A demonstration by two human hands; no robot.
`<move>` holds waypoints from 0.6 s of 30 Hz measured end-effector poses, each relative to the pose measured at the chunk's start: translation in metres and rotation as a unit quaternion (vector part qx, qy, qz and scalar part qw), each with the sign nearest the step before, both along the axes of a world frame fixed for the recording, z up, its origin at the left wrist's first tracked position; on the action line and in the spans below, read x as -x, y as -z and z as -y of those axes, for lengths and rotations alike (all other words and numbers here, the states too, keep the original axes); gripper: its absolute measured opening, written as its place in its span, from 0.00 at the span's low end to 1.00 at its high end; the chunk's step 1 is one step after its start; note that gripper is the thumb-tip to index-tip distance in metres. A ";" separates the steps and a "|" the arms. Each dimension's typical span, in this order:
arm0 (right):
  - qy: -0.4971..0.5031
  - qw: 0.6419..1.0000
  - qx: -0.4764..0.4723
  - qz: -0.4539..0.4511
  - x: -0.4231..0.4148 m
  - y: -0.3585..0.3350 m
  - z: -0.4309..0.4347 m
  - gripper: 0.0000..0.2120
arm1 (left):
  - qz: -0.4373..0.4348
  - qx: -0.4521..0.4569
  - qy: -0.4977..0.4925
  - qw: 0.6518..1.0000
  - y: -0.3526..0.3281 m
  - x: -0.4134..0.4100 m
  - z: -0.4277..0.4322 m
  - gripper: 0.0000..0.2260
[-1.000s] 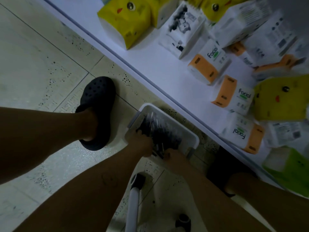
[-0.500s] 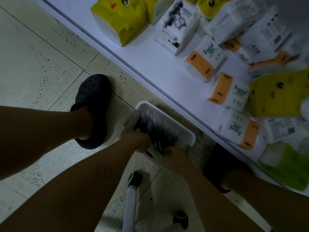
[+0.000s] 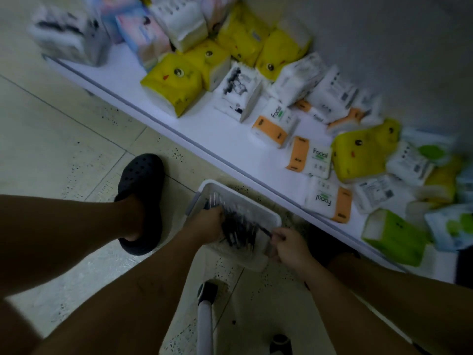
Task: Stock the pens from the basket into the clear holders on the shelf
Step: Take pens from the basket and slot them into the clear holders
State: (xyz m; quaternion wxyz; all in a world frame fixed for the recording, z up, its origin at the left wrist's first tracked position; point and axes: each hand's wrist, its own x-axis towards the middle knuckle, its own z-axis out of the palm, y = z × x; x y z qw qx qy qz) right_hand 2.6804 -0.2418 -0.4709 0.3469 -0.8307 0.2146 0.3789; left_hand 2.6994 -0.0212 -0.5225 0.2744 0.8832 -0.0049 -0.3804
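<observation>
A white basket (image 3: 268,217) sits on the floor in front of the low shelf, filled with several dark pens (image 3: 240,231). My left hand (image 3: 206,224) reaches into the basket's left side and grips a bunch of pens. My right hand (image 3: 289,245) is at the basket's near right corner and pinches a dark pen by its end. No clear holders are in view.
The low white shelf (image 3: 194,124) holds many tissue packs, yellow (image 3: 171,83), orange-and-white (image 3: 309,157) and green (image 3: 394,237). My foot in a dark clog (image 3: 142,198) stands left of the basket. A white pole (image 3: 204,321) rises between my legs.
The view has tilted up, showing more of the shelf. My left hand moved deeper among the pens; my right hand shifted right along the basket's near corner and now pinches a pen.
</observation>
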 end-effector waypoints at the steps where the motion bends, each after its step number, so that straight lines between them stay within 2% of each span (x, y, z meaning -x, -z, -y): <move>1: -0.006 1.000 -0.004 0.009 0.002 -0.009 0.000 0.12 | 0.007 0.014 -0.024 1.000 -0.010 0.000 0.001 0.09; 5: -0.003 0.999 -0.018 0.047 0.006 -0.046 -0.005 0.12 | 0.038 0.069 -0.116 0.990 -0.056 0.007 0.009 0.08; 8: 0.013 0.997 -0.009 0.077 0.007 -0.073 -0.009 0.10 | 0.009 0.168 -0.173 0.970 -0.097 0.009 0.013 0.06; 12: 0.062 0.992 -0.040 0.104 0.011 -0.108 -0.016 0.07 | 0.041 0.238 -0.199 0.950 -0.162 0.012 0.008 0.07; 15: 0.090 0.978 -0.081 0.170 0.013 -0.136 -0.019 0.06 | 0.069 0.289 -0.210 0.932 -0.208 0.017 0.003 0.06; 18: 0.073 0.957 -0.133 0.248 0.017 -0.167 -0.019 0.11 | 0.064 0.291 -0.231 0.926 -0.243 0.018 -0.002 0.05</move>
